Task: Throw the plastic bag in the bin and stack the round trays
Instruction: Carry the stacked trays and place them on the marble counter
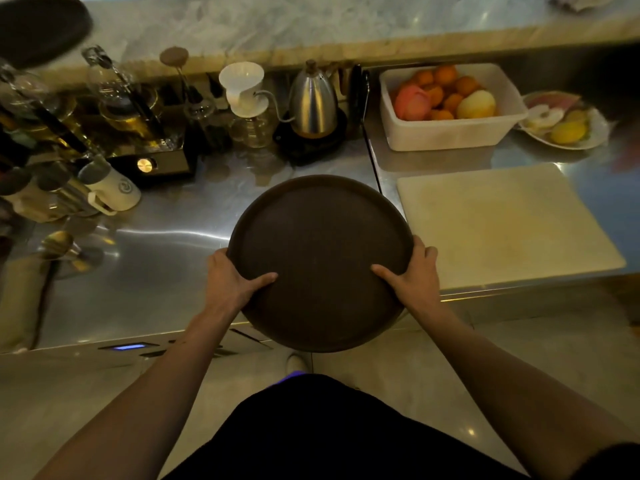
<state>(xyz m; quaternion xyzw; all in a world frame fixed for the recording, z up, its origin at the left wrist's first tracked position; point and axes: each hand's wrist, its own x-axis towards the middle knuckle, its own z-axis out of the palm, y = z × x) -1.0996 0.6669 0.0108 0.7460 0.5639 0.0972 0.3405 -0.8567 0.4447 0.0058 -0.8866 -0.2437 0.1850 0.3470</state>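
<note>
A dark brown round tray (320, 237) is held over the front edge of the steel counter (156, 271), partly past the edge toward me. My left hand (233, 280) grips its left rim with the thumb on top. My right hand (410, 275) grips its right rim the same way. A second dark round tray (38, 27) lies on the marble ledge at the far left, blurred. No plastic bag or bin shows in this view.
A pale cutting board (502, 223) lies to the right of the tray. Behind it stand a white tub of fruit (450, 133) and a plate of fruit (568, 123). A steel kettle (311, 102), a white dripper (242, 88), glassware and a white mug (110, 188) crowd the back left.
</note>
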